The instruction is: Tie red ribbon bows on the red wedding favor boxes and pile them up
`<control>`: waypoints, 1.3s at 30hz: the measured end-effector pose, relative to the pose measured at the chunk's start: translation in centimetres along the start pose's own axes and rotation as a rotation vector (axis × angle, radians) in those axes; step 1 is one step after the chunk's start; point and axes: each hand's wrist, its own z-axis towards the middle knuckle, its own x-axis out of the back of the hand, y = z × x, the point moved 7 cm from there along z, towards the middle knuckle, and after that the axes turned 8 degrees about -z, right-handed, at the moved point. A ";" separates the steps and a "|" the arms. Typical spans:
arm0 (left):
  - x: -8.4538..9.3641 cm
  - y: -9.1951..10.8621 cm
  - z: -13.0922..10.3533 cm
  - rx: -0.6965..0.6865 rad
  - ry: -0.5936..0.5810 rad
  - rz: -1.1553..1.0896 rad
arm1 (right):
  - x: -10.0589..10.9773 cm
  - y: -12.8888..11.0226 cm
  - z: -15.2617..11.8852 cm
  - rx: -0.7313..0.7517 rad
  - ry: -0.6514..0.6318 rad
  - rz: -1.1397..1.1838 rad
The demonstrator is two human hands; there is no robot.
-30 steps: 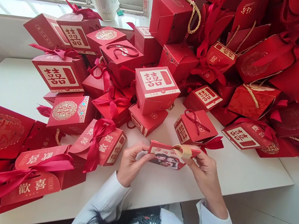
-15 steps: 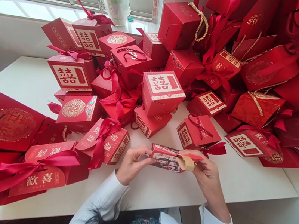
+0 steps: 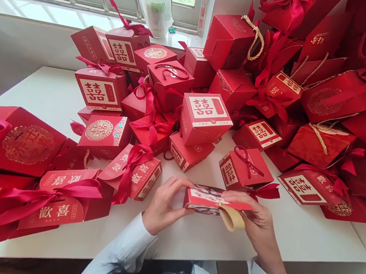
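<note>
Between my two hands is a small flat red gift box (image 3: 206,197) with printed pictures on its faces and a beige ribbon loop (image 3: 233,218) sticking out of its near side. My left hand (image 3: 168,203) pinches the box's left end between thumb and fingers. Around its right end closes my right hand (image 3: 255,217), fingers on top, close by the ribbon loop. The box is held above the white table (image 3: 187,244). Just beyond it sits a red box with a dark red cord handle (image 3: 246,168).
A large heap of red gift boxes (image 3: 207,113) covers the far table. Boxes with pink-red ribbon bows (image 3: 55,198) lie at the left. Red bags with gold cords (image 3: 321,140) pile up at right. A plastic-wrapped cup (image 3: 154,12) stands on the barred window's sill.
The box has tilted in my hands, so more of its pictured top shows and the ribbon loop hangs lower. The whole view has shifted slightly.
</note>
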 end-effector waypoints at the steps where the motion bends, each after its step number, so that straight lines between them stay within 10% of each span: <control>1: 0.1 0.4 -0.3 -0.011 -0.003 0.027 | 0.0 -0.2 0.0 0.022 -0.012 0.001; 19: 1.7 5.4 -1.3 -0.067 0.113 0.090 | -2.3 0.9 0.5 -0.003 -0.113 0.037; 33: 1.3 3.8 -0.4 0.140 -0.044 -0.203 | -2.9 2.2 0.4 -0.122 -0.187 0.100; 39: -0.9 0.2 -1.2 0.192 -0.245 -0.045 | -4.4 4.2 -0.1 -0.275 -0.324 0.002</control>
